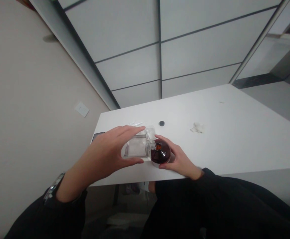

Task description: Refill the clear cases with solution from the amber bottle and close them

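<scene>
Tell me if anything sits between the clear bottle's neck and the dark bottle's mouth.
Nothing visible. The clear bottle, tilted in the left hand, meets the mouth of the dark bottle in the right hand. The black cap lies apart on the table.

The clear square-sided container at the middle of the frame is glossy and transparent; whether it is plastic or glass cannot be told. Just to its right, the round dark-brown bottle has a shiny, glass-like surface with a bright highlight. The white rectangular table under both has a smooth matt top. Further up, the small black round cap looks like matt plastic, and the white crumpled wad looks soft, like tissue. At lower left, a metal wristwatch band glints against a matt black cloth sleeve.
</scene>
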`<state>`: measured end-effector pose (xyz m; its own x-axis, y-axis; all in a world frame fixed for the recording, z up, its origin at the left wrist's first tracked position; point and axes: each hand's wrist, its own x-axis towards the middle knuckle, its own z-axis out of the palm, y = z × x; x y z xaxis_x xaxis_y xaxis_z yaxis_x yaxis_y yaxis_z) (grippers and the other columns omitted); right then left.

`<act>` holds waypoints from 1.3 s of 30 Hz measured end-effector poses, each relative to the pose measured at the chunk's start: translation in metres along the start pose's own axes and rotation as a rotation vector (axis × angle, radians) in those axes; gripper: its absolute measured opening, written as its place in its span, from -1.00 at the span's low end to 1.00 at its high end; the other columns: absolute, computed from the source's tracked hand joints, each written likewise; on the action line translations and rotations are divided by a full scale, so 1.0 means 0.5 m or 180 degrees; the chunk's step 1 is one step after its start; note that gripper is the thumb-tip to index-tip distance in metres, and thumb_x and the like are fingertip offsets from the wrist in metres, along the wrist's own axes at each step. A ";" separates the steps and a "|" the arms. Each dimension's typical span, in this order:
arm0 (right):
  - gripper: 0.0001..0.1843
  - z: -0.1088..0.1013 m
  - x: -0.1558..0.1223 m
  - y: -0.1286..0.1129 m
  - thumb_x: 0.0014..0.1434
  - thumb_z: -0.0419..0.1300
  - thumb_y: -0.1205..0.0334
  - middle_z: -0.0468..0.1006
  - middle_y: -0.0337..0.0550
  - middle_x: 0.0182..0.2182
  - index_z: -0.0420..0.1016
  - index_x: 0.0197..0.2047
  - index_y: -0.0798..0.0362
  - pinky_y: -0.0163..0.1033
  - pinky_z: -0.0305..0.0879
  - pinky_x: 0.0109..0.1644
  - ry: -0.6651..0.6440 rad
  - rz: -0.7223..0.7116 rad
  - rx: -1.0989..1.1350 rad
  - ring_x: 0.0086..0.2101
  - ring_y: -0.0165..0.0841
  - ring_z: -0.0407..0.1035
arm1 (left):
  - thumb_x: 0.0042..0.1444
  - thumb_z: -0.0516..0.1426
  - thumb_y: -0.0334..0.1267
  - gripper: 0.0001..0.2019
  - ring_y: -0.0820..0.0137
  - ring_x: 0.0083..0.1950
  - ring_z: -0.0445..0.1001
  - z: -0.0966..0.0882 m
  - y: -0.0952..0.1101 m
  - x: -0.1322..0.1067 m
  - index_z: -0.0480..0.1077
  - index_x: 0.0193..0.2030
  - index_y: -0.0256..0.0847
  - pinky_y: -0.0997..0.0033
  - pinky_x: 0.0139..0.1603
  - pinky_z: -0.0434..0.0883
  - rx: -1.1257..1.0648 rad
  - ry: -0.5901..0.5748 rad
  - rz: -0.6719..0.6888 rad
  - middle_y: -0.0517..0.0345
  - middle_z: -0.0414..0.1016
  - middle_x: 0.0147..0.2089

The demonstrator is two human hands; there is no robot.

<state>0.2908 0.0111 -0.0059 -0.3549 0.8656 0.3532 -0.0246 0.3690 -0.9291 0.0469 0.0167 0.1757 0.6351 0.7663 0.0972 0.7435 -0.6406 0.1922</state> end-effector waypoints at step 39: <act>0.03 0.002 -0.002 0.010 0.01 0.53 -0.18 0.50 0.05 0.29 0.28 0.45 -0.11 0.18 0.24 0.43 0.0037 -0.0127 0.0012 0.28 0.01 0.40 | 0.16 0.36 0.09 -0.26 -0.01 0.25 0.56 -0.026 0.027 0.011 0.34 0.40 -0.17 -0.01 0.16 0.58 0.0693 -0.0104 0.0290 -0.08 0.56 0.30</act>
<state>0.2901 0.0120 -0.0110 -0.3426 0.8541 0.3913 -0.0421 0.4022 -0.9146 0.0576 0.0128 0.1915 0.7055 0.7051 0.0722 0.7082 -0.7053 -0.0314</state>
